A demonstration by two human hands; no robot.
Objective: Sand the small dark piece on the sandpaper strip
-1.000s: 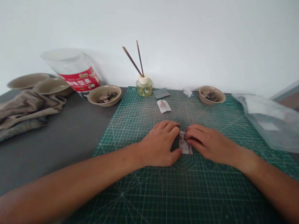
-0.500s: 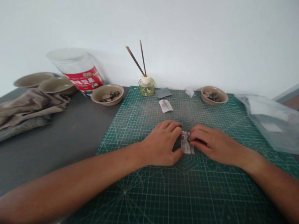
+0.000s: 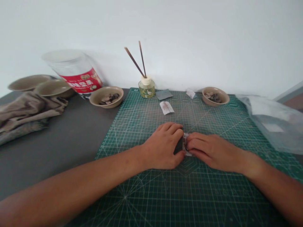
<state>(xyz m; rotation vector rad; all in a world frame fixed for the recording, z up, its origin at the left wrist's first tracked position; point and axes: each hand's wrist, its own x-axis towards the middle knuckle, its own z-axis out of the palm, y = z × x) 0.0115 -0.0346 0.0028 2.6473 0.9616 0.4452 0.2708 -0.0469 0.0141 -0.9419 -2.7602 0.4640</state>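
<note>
A small whitish sheet with brown smudges (image 3: 185,152) lies on the green cutting mat (image 3: 151,195). At its left edge, my left hand (image 3: 164,146) holds it down between spread fingertips and thumb. A dark patch shows inside the curve of that hand; whether it is shadow or part of the sheet is unclear. My right hand (image 3: 210,150) is closed in a pinch over the sheet, with a small dark piece at its fingertips, mostly hidden. Right fingers now cover most of the sheet.
Behind the hands lie a curled paper piece (image 3: 167,107), a grey sheet (image 3: 164,94) and a reed diffuser (image 3: 146,88). Bowls of small chips stand left (image 3: 106,97) and right (image 3: 215,96). A plastic bag (image 3: 274,126) lies right; a cloth (image 3: 30,110) and jar (image 3: 78,77) are left.
My right hand has slid left across the smudged sheet, closer to my left hand, covering more of it. My left hand stays in place on the mat. The view has shifted slightly.
</note>
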